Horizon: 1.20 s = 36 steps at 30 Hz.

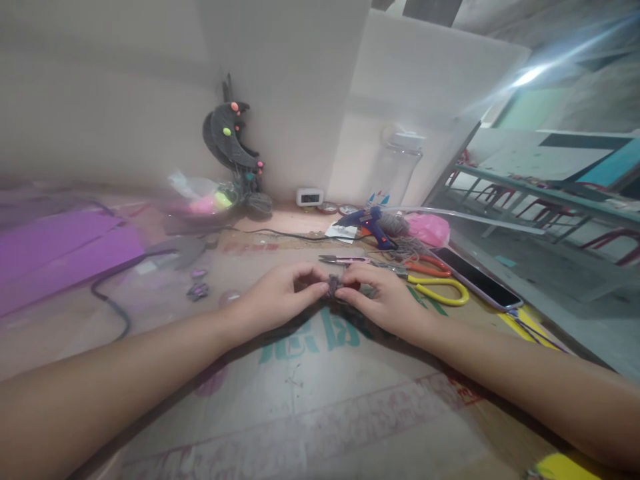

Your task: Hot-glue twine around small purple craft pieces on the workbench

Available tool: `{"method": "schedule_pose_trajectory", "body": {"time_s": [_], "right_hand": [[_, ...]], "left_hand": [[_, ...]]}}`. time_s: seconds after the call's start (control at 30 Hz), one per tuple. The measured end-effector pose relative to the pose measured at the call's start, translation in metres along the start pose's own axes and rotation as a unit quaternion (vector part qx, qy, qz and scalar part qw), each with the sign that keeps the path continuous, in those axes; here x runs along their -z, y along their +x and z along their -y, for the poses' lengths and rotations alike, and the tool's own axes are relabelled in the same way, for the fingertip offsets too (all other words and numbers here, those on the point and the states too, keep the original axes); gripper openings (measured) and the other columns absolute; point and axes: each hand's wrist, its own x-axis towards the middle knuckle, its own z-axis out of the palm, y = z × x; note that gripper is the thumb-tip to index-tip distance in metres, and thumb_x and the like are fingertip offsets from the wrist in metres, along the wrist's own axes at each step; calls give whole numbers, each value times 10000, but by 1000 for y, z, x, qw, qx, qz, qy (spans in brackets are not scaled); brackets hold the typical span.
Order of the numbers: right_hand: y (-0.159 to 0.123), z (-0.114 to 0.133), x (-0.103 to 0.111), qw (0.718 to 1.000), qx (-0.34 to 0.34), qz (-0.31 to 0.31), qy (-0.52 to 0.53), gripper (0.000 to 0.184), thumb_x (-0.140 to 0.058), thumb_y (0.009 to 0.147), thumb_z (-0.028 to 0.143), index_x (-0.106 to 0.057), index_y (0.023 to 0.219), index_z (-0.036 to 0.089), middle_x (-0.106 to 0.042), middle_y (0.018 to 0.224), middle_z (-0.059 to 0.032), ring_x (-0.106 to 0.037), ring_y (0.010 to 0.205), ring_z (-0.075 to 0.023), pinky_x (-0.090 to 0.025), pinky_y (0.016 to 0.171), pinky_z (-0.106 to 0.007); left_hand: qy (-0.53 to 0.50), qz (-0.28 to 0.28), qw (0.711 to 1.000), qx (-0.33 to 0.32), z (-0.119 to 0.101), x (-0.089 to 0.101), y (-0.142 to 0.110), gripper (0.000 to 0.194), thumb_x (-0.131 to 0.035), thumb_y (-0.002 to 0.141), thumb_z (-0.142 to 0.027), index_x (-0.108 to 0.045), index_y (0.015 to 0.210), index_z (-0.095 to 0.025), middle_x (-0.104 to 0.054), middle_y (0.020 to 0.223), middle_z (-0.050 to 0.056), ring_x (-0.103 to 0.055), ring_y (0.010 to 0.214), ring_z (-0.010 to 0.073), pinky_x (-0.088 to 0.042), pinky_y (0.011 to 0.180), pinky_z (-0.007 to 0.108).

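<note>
Between the fingertips of both hands is a small dark purple-grey piece [333,285], its exact kind too small to make out. My left hand [287,293] pinches its left side with thumb and fingers. From the other side, my right hand [383,297] grips it the same way. Just beyond my fingers lie small thread snips [343,259]. Pliers with red-orange and yellow handles [443,291] rest beside my right hand, partly hidden by it. To the left of my left hand, a few small purple and dark pieces [198,288] lie on the tabletop.
A blue glue gun [373,223], grey yarn [395,225] and a pink bag [429,229] sit at the back right, near a clear bottle [397,167]. A phone [477,277] lies right. Purple sheets [65,253] and a black cable [107,307] are left. A black crescent ornament [227,133] leans behind.
</note>
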Motion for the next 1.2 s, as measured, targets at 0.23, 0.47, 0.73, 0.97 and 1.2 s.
{"method": "schedule_pose_trajectory", "body": {"time_s": [0.23, 0.47, 0.73, 0.97, 1.2], "right_hand": [[2, -9, 2, 995, -70, -70, -4, 71, -555, 877, 220, -610, 875, 175, -652, 789, -22, -604, 730, -155, -484, 681, -275], [3, -7, -2, 999, -33, 19, 32, 344, -584, 876, 235, -562, 1218, 213, -634, 1171, -87, -601, 1028, -210, -469, 920, -396], [2, 0, -3, 988, -107, 15, 111, 376, -600, 830, 196, -582, 1205, 204, -676, 1053, -62, -601, 789, -150, -503, 702, -299], [5, -1, -4, 955, -170, 33, 241, 84, -587, 816, 241, -635, 827, 173, -640, 738, 4, -550, 573, -91, -451, 534, -219], [1, -2, -4, 952, -176, 2, 250, 147, -536, 869, 268, -651, 929, 199, -592, 647, 24, -533, 517, -93, -442, 487, -216]], "left_hand": [[-31, -86, 995, 25, -4, 6, 5, 145, -504, 852, -285, -544, 787, -163, -627, 731, 16, -588, 710, 157, -449, 684, 279], [-54, -48, 997, -5, -3, 4, 4, 153, -507, 856, -294, -542, 773, -171, -619, 726, 12, -587, 720, 157, -464, 700, 284], [28, -9, 999, -27, -5, 2, -3, 179, -503, 883, -322, -608, 849, -181, -646, 824, 9, -590, 765, 146, -476, 707, 259], [29, 14, 999, -11, -5, 1, -4, 184, -497, 883, -329, -615, 876, -188, -669, 838, 11, -602, 754, 146, -478, 678, 250], [25, 5, 1000, 4, -2, 2, -3, 142, -493, 865, -296, -580, 843, -185, -623, 773, -4, -570, 701, 132, -452, 645, 244]]}}
